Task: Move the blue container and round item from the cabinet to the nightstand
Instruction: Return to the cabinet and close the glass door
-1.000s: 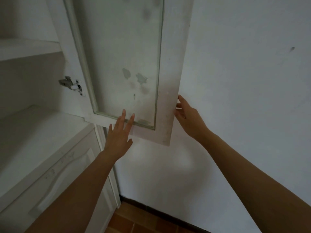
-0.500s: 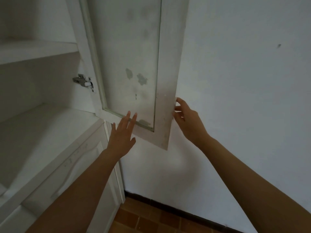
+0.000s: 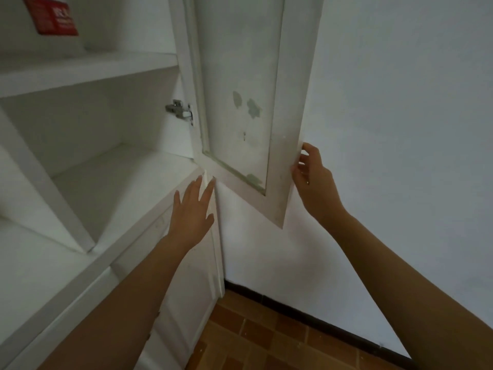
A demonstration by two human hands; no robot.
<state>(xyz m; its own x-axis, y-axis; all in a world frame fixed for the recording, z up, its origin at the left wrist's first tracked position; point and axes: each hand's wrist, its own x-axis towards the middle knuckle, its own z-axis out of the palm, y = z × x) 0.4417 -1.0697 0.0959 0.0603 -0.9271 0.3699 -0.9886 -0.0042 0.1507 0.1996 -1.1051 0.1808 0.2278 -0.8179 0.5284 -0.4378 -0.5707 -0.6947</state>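
Head view: we see a red-labelled item [image 3: 54, 18] on the upper shelf [image 3: 88, 68]; neither blue container nor round item shows, so we judge nothing is moved yet. Our left hand [image 3: 192, 209] hovers flat, fingers spread, by the matte white cabinet [image 3: 112, 188]. Our right hand [image 3: 312, 180] pinches the glazed door [image 3: 290, 129] by its chipped edge.

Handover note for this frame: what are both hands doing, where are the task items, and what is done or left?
Right hand: fingers on the free edge of the open cabinet door.
Left hand: open and empty, near the cabinet's lower shelf edge.
Neither the blue container nor the round item is in view; only a red-labelled item shows on the upper shelf.
Done: door open.
Left: cannot tell from this frame; nightstand not in view.
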